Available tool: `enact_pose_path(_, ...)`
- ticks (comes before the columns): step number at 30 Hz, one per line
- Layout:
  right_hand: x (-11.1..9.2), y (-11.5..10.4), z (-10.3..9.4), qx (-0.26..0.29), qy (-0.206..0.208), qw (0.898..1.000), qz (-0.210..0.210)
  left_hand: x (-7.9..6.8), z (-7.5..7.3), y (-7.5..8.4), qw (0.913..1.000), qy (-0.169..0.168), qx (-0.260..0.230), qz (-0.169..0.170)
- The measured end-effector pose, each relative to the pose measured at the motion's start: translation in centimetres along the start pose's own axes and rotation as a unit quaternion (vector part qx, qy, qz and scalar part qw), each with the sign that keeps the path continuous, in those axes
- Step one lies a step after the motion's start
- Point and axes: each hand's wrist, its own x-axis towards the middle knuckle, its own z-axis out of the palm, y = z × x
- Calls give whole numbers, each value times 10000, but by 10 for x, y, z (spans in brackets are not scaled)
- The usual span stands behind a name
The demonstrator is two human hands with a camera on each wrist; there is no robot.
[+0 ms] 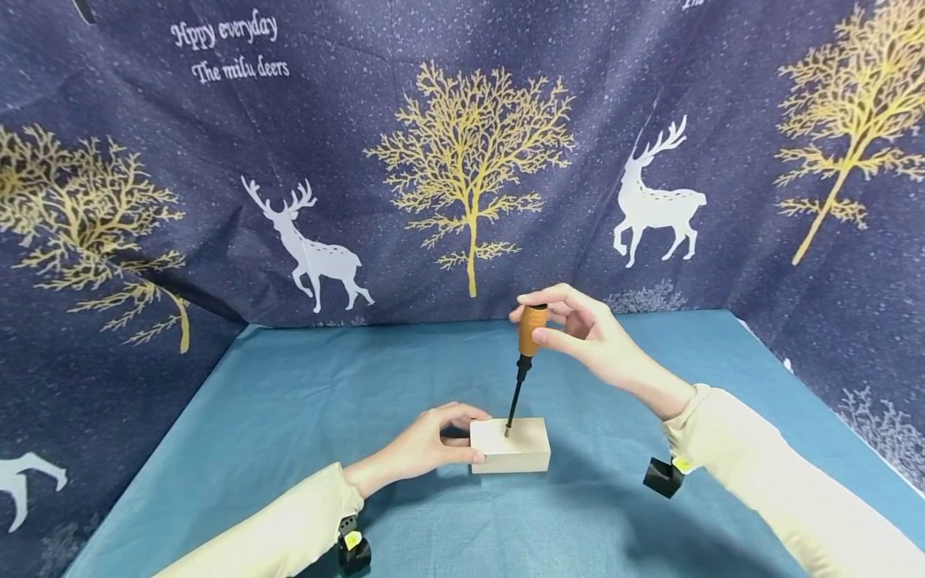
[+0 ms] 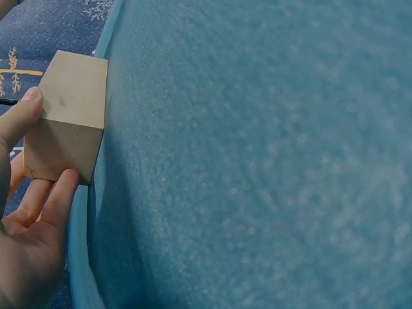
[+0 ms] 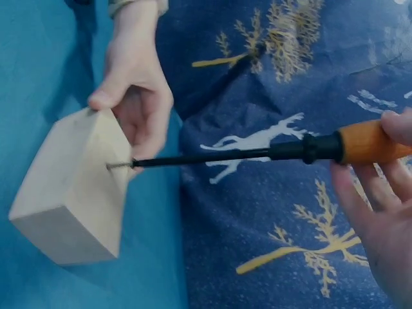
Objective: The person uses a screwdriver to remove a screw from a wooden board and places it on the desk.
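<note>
Screwdriver (image 1: 523, 369), orange-handled, black-shafted, leaning slightly, tip at a small screw (image 3: 119, 165) standing in the upper face of a pale wooden block (image 1: 510, 461) on the blue cloth (image 1: 325, 385); handle held between thumb and curled fingers of the right hand (image 1: 588, 341). Left hand (image 1: 437, 437): partly closed, gripping the block's left end. Probable faults: tip slipping off, or screw biting crooked, should the lean grow; block twisting, should that one-ended grip slacken.

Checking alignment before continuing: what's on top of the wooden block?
A screw stands on the block, the screwdriver meeting its outer end. The screwdriver covers the screw's head; any length inside is hidden.
</note>
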Motion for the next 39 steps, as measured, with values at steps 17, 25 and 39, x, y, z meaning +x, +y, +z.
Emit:
enact_pose_path(17,4,1,2,251,714,9959,491,1,-1,-2,9999,16,83,70)
enact_pose_path(25,4,1,-1,138,-115,9993,343,1,0,-2,10000,49,60,14)
enact_pose_path(39,3,2,9,-267,541,9965,575,3,1,-1,10000,24,-73,60)
